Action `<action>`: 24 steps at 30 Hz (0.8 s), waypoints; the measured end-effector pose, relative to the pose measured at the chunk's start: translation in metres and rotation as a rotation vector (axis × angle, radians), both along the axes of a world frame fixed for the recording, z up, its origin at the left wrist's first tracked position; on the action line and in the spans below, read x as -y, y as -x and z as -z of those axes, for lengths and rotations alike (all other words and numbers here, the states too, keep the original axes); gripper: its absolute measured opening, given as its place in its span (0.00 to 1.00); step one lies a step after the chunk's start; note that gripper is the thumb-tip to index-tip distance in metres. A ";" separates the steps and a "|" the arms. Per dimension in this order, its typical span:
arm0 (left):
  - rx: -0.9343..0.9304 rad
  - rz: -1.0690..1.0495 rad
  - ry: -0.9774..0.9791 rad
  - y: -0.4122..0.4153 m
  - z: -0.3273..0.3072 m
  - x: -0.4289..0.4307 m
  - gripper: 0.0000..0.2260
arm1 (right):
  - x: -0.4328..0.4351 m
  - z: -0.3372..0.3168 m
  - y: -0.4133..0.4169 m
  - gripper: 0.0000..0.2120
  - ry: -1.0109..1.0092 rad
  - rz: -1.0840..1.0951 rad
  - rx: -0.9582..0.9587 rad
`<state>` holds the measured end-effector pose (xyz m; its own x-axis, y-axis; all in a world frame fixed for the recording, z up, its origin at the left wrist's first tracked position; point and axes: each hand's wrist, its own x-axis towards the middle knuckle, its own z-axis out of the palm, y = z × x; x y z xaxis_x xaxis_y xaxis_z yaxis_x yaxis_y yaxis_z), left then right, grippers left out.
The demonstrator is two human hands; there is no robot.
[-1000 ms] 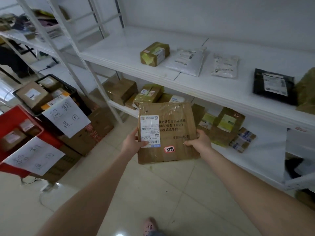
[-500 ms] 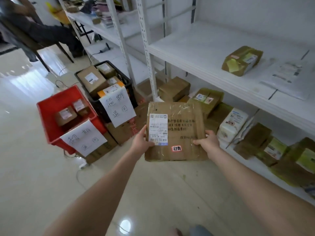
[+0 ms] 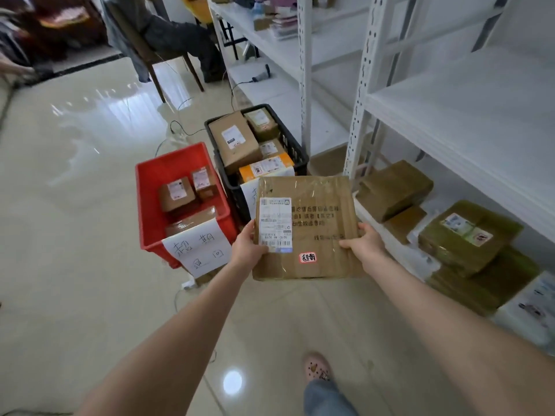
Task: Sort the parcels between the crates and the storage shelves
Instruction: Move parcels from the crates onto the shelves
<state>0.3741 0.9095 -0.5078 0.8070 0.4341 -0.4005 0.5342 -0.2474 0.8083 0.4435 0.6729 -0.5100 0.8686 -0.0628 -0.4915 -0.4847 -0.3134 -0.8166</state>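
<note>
Turned from the shelves [image 3: 450, 115] toward the red crate [image 3: 141, 205], carrying the flat parcel [image 3: 315, 235] gripped edgewise in left hand [image 3: 247, 249] and right hand [image 3: 365, 247]; next, probably lower it in.

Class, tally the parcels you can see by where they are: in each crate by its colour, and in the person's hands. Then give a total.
In the red crate: 3 parcels
In the black crate: 4 parcels
Held between the left hand and right hand: 1 parcel
Total: 8
</note>
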 end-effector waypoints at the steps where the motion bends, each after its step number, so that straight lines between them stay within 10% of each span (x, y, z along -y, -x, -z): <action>1: 0.005 -0.024 0.013 -0.009 -0.001 -0.013 0.37 | -0.016 0.000 -0.015 0.32 -0.009 -0.018 -0.003; 24: -0.105 -0.287 -0.079 -0.114 0.041 -0.429 0.35 | -0.460 0.046 -0.191 0.30 0.194 -0.428 -0.042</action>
<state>0.4880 1.3380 -0.5485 0.6026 0.6714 -0.4313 0.6712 -0.1341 0.7290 0.6344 1.1332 -0.5558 0.8161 0.2022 -0.5414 -0.3101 -0.6374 -0.7054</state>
